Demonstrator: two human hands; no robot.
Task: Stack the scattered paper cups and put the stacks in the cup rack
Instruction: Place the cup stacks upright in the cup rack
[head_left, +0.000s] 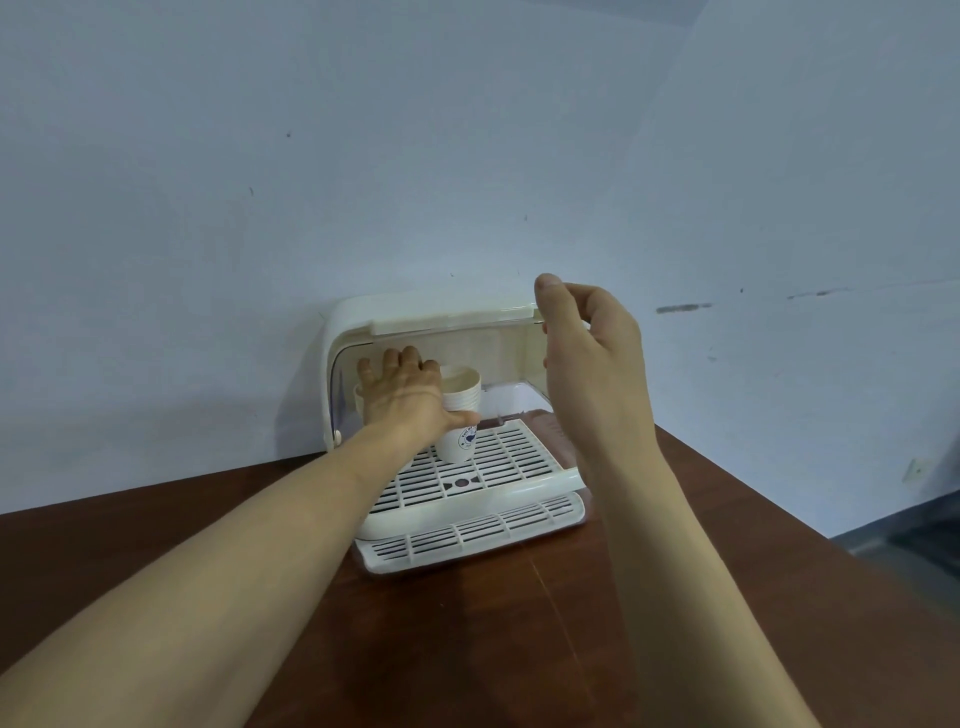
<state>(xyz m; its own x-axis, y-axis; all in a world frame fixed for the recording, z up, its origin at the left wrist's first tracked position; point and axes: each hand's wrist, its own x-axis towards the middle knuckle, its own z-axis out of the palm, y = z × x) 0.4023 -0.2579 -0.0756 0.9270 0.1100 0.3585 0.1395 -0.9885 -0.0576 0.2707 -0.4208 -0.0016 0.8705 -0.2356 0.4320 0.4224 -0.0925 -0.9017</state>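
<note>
A cream cup rack (457, 317) with its lid raised stands on the brown table against the wall. Inside it, on the slotted tray (514, 457), a stack of white paper cups (460, 400) with a blue logo stands upright. My left hand (402, 395) reaches into the rack, its thumb around the stack's front and its fingers spread to the stack's left. Behind that hand the edge of another cup (358, 397) shows. My right hand (587, 353) hovers at the rack's right side, near the raised lid's corner, fingers curled, holding nothing.
The brown wooden table (467, 649) runs toward me; its right edge drops to a grey floor (909, 535). A pale blue wall (467, 156) stands directly behind the rack. A slotted drip tray (467, 535) juts out at the rack's front.
</note>
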